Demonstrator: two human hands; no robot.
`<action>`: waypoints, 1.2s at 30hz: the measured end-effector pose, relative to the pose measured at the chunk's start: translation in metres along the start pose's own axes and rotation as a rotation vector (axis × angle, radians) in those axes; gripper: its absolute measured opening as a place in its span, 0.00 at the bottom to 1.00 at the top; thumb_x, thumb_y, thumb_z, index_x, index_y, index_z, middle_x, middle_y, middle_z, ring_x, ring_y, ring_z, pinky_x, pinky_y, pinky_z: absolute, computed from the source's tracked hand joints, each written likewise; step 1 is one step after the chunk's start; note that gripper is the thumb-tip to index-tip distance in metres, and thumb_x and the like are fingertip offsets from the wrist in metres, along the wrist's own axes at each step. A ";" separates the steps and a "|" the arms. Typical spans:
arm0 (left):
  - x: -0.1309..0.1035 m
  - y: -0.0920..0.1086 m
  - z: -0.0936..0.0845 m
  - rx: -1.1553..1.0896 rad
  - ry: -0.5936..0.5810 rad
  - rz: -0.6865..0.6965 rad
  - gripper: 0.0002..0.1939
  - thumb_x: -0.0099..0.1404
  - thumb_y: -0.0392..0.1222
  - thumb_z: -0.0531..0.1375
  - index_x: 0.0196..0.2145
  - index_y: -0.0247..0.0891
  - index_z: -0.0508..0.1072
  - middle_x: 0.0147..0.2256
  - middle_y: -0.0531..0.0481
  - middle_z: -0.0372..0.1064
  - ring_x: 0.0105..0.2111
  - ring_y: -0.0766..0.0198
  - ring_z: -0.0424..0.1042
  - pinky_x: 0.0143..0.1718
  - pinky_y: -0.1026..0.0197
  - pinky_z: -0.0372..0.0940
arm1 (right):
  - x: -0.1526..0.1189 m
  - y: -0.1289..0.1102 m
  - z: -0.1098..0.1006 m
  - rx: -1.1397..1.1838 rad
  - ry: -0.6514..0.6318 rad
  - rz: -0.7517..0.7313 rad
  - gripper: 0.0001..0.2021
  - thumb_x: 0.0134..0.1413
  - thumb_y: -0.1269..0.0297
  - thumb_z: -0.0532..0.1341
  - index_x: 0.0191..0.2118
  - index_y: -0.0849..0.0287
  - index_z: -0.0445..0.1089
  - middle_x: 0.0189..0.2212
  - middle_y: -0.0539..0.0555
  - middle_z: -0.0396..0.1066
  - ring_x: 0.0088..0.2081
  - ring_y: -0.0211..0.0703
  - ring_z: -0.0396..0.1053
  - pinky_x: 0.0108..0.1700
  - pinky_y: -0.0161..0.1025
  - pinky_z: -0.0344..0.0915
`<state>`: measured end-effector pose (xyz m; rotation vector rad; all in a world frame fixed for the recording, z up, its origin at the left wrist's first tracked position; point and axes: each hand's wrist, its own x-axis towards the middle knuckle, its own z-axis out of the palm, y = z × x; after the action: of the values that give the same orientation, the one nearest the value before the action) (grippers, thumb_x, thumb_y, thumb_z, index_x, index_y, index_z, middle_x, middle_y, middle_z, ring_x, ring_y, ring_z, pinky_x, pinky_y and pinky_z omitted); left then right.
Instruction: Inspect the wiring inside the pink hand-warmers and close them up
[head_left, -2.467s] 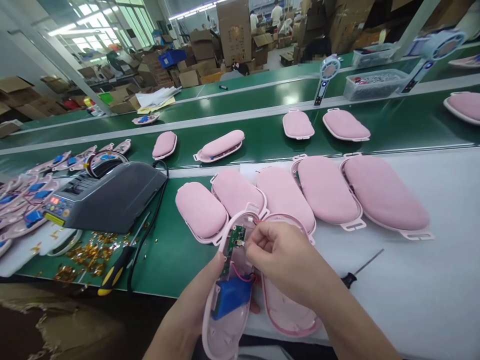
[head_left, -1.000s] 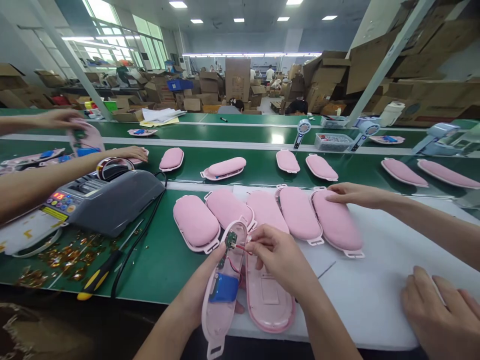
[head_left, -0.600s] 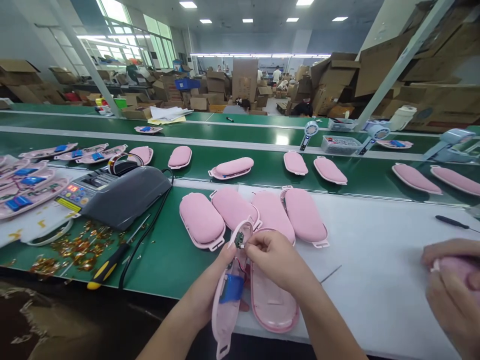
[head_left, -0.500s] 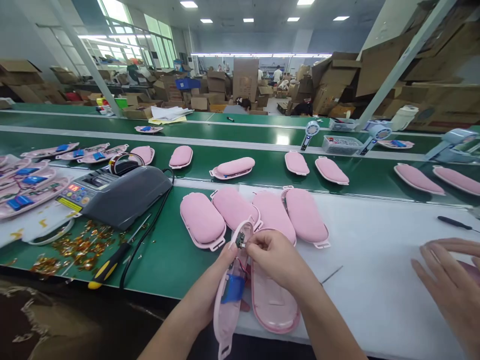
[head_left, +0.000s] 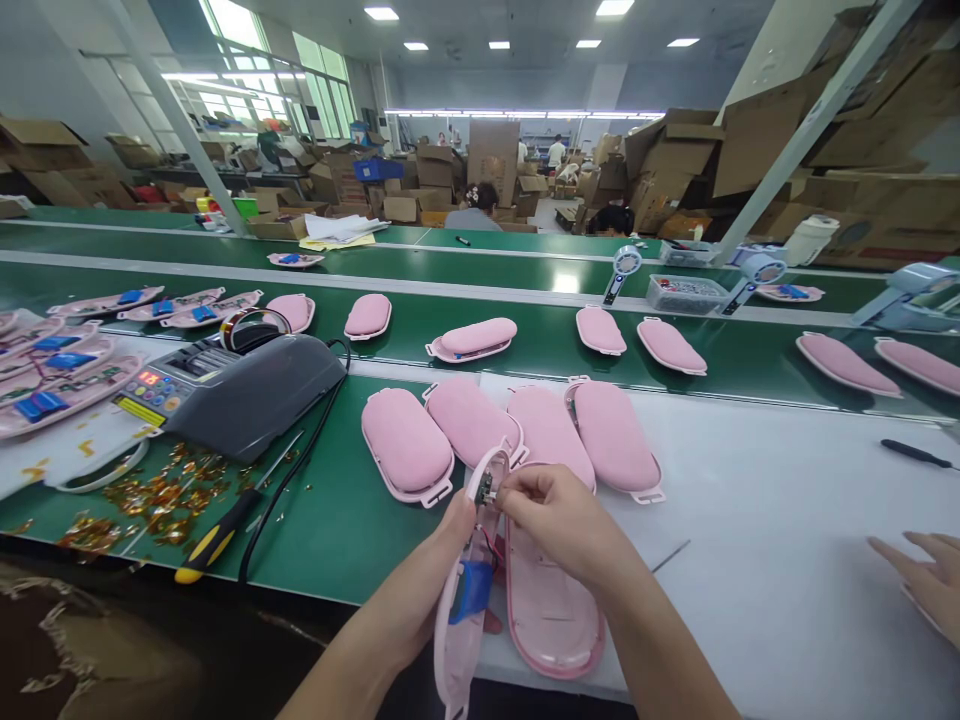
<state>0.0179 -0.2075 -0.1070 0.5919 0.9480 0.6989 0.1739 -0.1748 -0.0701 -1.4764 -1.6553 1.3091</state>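
My left hand [head_left: 442,540] is closed around a pink plastic half-shell [head_left: 454,650], which stands tilted on its edge. Inside this shell are a small circuit board [head_left: 484,488] near the top and a blue-wrapped part [head_left: 474,590] lower down, with thin red wire between. The fingertips of my right hand [head_left: 544,510] are pinched together at the circuit board; what they hold, if anything, is too small to make out. Below my right hand, a second pink shell [head_left: 555,630] lies hollow side up on the white mat. Several closed pink cases [head_left: 409,440] lie just beyond my hands.
A grey tape dispenser [head_left: 255,385], a yellow-black screwdriver [head_left: 221,535] and amber tape scraps [head_left: 176,490] are at left. A thin metal rod [head_left: 671,556] lies right of my arm. Another person's hand [head_left: 926,580] is at the right edge. Pink cases line the green belt [head_left: 540,350].
The other person's hand has moved right, partly out of view. My hands stay at the circuit board with little movement. A person's head has risen beyond the far bench.
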 end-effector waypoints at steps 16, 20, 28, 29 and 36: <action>0.001 0.003 0.014 0.131 0.069 0.025 0.39 0.58 0.67 0.53 0.59 0.39 0.62 0.21 0.53 0.67 0.22 0.61 0.68 0.23 0.60 0.65 | 0.000 -0.009 0.001 -0.252 0.095 -0.096 0.10 0.43 0.74 0.52 0.16 0.57 0.56 0.15 0.45 0.57 0.21 0.35 0.56 0.25 0.33 0.50; 0.003 0.005 0.010 0.072 0.078 -0.030 0.37 0.58 0.67 0.54 0.57 0.39 0.65 0.28 0.47 0.74 0.26 0.57 0.72 0.27 0.56 0.68 | -0.029 0.017 0.008 -0.345 0.470 -0.063 0.11 0.56 0.62 0.53 0.40 0.56 0.71 0.39 0.56 0.71 0.33 0.45 0.68 0.36 0.40 0.61; -0.010 0.009 0.009 -0.001 0.012 0.161 0.34 0.61 0.56 0.59 0.62 0.45 0.58 0.53 0.45 0.71 0.52 0.50 0.69 0.52 0.53 0.63 | -0.075 0.072 0.026 -0.388 0.610 0.119 0.27 0.55 0.60 0.55 0.61 0.54 0.55 0.33 0.53 0.73 0.34 0.50 0.72 0.35 0.42 0.68; -0.012 0.011 0.008 0.026 0.027 0.164 0.35 0.61 0.56 0.59 0.63 0.46 0.55 0.54 0.46 0.70 0.53 0.50 0.69 0.52 0.52 0.63 | -0.074 0.067 0.025 -0.347 0.618 0.138 0.27 0.56 0.59 0.55 0.61 0.55 0.55 0.31 0.51 0.72 0.31 0.48 0.72 0.32 0.41 0.68; -0.016 0.016 -0.001 0.460 0.255 0.461 0.37 0.52 0.44 0.68 0.58 0.41 0.60 0.54 0.43 0.69 0.53 0.47 0.68 0.53 0.54 0.63 | -0.068 0.046 0.038 -0.162 0.489 -0.058 0.17 0.58 0.62 0.52 0.50 0.54 0.70 0.46 0.54 0.74 0.46 0.47 0.72 0.44 0.39 0.68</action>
<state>0.0069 -0.2095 -0.0878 1.1715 1.2378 0.9899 0.1752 -0.2546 -0.1124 -1.6647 -1.4849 0.7143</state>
